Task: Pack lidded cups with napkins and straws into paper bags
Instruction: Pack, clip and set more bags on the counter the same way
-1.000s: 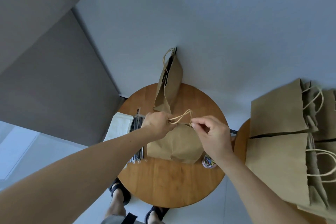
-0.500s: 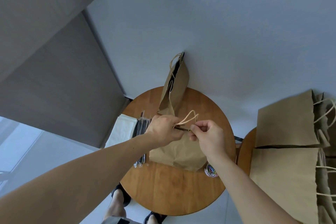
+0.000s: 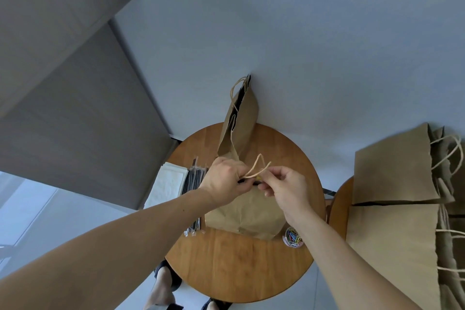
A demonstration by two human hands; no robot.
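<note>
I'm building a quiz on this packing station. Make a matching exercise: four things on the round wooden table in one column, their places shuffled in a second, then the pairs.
Things
1. stack of white paper napkins
2. small clear tub of coloured paper clips
3. tall upright brown paper bag
4. bundle of black wrapped straws

Places
A. far edge of the round wooden table
B. table's left edge
C. at the near right corner of the front brown paper bag
D. between the napkins and the front bag

Pairs: 1-B, 2-C, 3-A, 4-D
</note>
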